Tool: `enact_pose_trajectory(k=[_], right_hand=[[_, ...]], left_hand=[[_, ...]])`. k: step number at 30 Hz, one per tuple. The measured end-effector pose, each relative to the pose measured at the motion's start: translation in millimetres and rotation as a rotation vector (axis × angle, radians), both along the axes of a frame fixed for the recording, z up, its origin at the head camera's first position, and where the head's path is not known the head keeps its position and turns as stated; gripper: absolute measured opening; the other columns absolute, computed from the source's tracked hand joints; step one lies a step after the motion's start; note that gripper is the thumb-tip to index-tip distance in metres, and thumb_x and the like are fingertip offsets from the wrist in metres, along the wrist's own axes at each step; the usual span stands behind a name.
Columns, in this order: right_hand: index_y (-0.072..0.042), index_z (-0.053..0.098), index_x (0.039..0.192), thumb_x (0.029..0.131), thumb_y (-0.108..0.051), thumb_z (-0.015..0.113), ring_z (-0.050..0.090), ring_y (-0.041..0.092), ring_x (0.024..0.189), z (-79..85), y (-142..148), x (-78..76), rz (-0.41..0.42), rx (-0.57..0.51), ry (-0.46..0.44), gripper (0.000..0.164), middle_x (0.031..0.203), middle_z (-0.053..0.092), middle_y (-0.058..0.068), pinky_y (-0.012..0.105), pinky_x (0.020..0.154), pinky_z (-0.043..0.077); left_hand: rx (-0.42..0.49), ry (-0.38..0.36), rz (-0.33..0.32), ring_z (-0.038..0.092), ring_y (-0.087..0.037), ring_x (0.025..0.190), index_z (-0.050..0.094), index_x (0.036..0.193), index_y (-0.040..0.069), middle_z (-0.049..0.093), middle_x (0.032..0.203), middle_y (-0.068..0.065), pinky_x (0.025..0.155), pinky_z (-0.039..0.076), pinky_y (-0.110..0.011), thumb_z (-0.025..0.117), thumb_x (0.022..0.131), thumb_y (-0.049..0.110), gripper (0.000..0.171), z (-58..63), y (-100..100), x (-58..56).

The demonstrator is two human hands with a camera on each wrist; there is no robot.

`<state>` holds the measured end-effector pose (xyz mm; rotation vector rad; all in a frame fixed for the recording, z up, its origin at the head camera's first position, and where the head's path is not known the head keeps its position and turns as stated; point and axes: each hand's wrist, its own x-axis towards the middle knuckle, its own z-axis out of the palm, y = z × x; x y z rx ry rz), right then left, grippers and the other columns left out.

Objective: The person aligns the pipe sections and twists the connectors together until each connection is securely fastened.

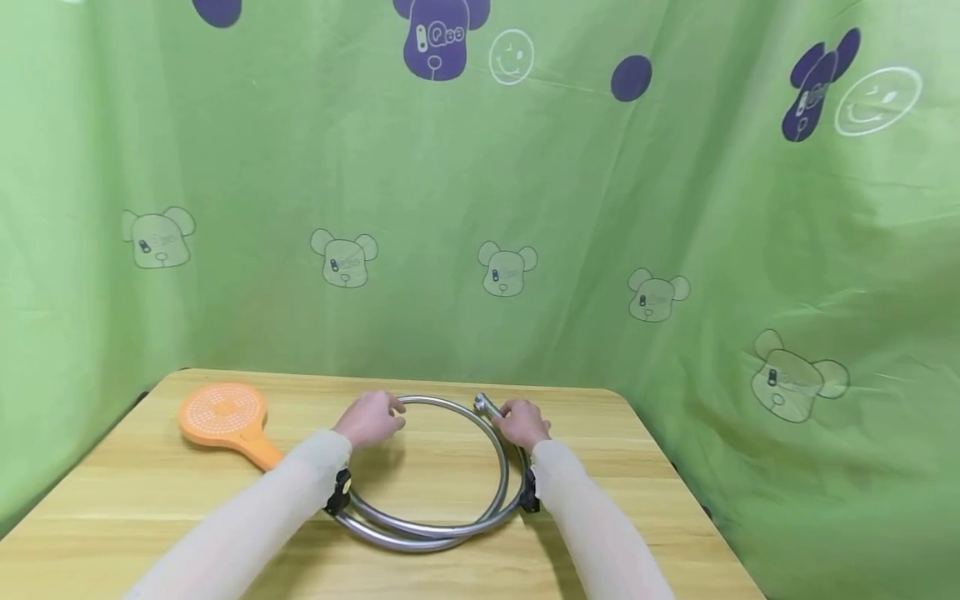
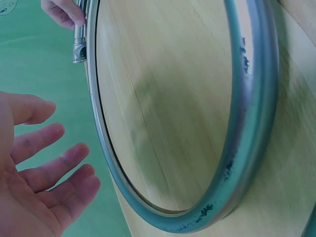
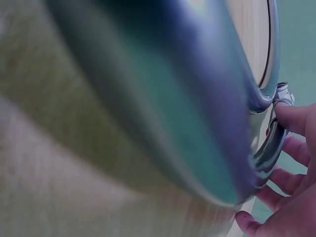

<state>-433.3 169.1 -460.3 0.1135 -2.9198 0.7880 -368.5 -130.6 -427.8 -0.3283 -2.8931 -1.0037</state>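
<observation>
A silver shower hose (image 1: 412, 546) lies coiled in loops on the table, between my forearms. My right hand (image 1: 523, 423) pinches it just behind its metal end fitting (image 1: 481, 403) at the far right of the coil. In the right wrist view the thumb presses on the hose near the fitting (image 3: 283, 90), and the other fingers curl at its far side. My left hand (image 1: 370, 419) is above the coil's far left, its fingers loosely bent. The left wrist view shows this left hand (image 2: 44, 173) holding nothing, apart from the hose (image 2: 252, 89).
An orange shower head (image 1: 222, 414) lies at the table's far left, its handle partly hidden by my left forearm. The wooden table (image 1: 600, 467) ends at a green printed curtain (image 1: 420, 325) at the back. Another curtain part hangs along the right side.
</observation>
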Motion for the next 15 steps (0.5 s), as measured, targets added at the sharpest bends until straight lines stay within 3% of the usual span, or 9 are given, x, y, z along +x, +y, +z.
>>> enact_pose_trajectory(k=[8,15], right_hand=[[-0.013,0.074,0.096,0.09,-0.028,0.071,0.062,0.032,0.1,4.2,1,3.6,0.008,0.036,-0.015,0.017,0.094,0.071,0.007,0.061,0.091,0.042],[-0.006,0.066,0.127,0.093,-0.034,0.069,0.059,0.042,0.118,7.9,13,4.1,0.024,0.087,-0.013,0.045,0.125,0.069,0.016,0.068,0.098,0.038]], left_hand=[[-0.008,0.019,0.005,0.066,-0.021,0.092,0.072,0.12,0.008,0.071,0.113,-0.014,0.083,0.057,-0.043,0.069,0.089,0.019,0.033,3.3,0,2.9],[-0.021,0.031,-0.009,0.066,-0.025,0.098,0.07,0.124,0.007,0.07,0.12,-0.018,0.09,0.056,-0.048,0.068,0.09,0.02,0.037,2.3,0,3.8]])
